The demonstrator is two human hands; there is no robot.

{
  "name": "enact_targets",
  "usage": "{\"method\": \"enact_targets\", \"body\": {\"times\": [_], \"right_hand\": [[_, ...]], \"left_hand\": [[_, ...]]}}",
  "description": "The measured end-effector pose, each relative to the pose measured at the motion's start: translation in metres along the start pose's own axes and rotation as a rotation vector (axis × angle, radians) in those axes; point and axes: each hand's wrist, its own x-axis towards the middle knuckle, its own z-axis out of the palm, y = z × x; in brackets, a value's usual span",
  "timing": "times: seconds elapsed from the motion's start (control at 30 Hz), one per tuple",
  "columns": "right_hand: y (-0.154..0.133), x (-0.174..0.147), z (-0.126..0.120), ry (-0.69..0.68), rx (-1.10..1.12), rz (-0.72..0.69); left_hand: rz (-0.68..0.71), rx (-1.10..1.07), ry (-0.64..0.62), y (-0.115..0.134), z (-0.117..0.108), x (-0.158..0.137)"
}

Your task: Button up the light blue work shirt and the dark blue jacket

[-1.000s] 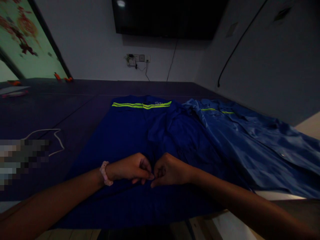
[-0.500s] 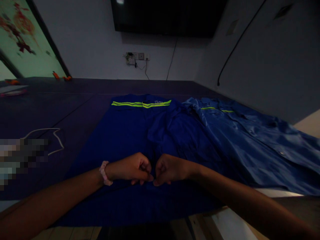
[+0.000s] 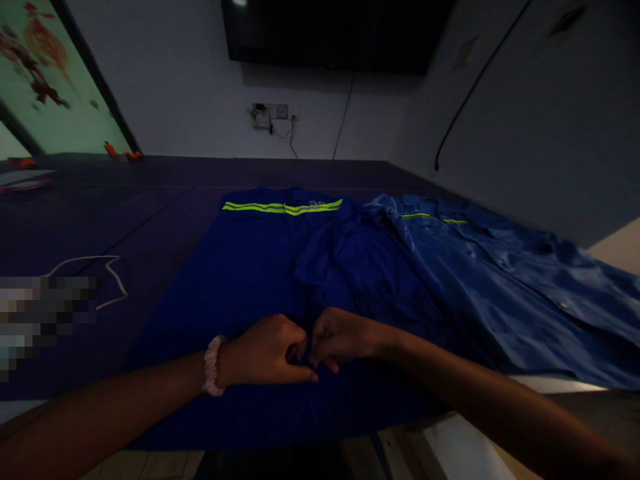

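Note:
A dark blue work jacket (image 3: pixel 240 280) with yellow-green reflective stripes across the chest lies spread before me, its near part under my hands. My left hand (image 3: pixel 273 350), a pink scrunchie (image 3: pixel 214 367) at its wrist, is curled at the middle front of the jacket, the thumb stretched to the right below the bent fingers. Close against it, my right hand (image 3: pixel 340 337) pinches the fabric with thumb and bent fingers. Whatever small part of the front edge lies between the fingertips is too dark to make out.
A second, lighter blue jacket (image 3: pixel 490 280) lies to the right, overlapping the first. Both rest on a dark purple surface (image 3: pixel 150 200). A white cable (image 3: pixel 117 273) and a pixelated patch are at the left. Wall sockets (image 3: pixel 275 112) and a screen (image 3: pixel 330 33) are behind.
My left hand has shifted slightly right and down, turning so its back shows more; its thumb now reaches under the right fingertips. The right hand and both jackets have barely moved.

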Motion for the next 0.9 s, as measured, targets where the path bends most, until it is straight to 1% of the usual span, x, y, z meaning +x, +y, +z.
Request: {"method": "enact_targets", "body": {"times": [0.1,0.17,0.27,0.33,0.4,0.47,0.53,0.67,0.77,0.9], "right_hand": [[0.002,0.0,-0.002,0.002,-0.053,-0.058],[0.003,0.0,-0.004,0.018,-0.067,-0.124],[0.002,0.001,-0.007,0.05,-0.002,-0.248],[0.0,0.001,-0.01,0.082,0.044,-0.307],[-0.001,0.0,-0.012,0.124,0.023,-0.332],[0.0,-0.001,-0.015,0.162,-0.079,-0.344],[0.002,-0.001,-0.017,0.171,-0.21,-0.344],[0.006,-0.001,-0.019,0.105,-0.373,-0.356],[0.007,-0.001,-0.018,0.058,-0.411,-0.376],[0.007,0.0,-0.015,0.063,-0.433,-0.428]], "left_hand": [[0.025,0.019,0.016,-0.001,0.001,0.0],[0.018,-0.003,0.013,-0.001,0.0,0.001],[-0.031,-0.04,0.005,-0.001,-0.001,0.001],[-0.062,-0.062,0.001,-0.001,-0.002,0.001],[-0.082,-0.09,0.004,-0.001,-0.002,0.001],[-0.095,-0.121,0.007,-0.002,-0.002,0.001],[-0.109,-0.141,0.002,-0.003,-0.002,0.001],[-0.117,-0.147,-0.008,-0.005,-0.002,0.001],[-0.107,-0.13,0.003,-0.004,-0.002,0.001],[-0.115,-0.108,0.011,-0.003,-0.002,0.001]]}}
